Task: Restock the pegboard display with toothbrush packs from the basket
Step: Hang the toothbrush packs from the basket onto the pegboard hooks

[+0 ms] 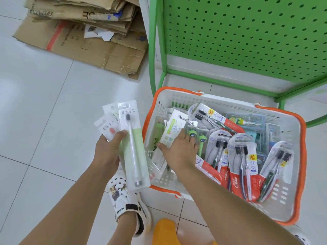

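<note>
A white basket with an orange rim (221, 99) stands on the floor, holding several toothbrush packs, among them red Colgate packs (243, 167). My left hand (108, 151) grips a fanned bunch of white packs; the front one is a green single-brush pack (133, 147). My right hand (178, 149) reaches into the basket's left side and holds a white and green pack (172, 129), thumb on its near edge, fingers on top. The green pegboard (247, 32) stands behind the basket; no hooks show on it.
Flattened cardboard boxes (85, 32) lie piled on the white tile floor at the upper left. The pegboard's green frame legs (153, 68) stand by the basket. My white clog (127, 200) is below my left hand, and a yellow stool (164, 230) is at the bottom edge.
</note>
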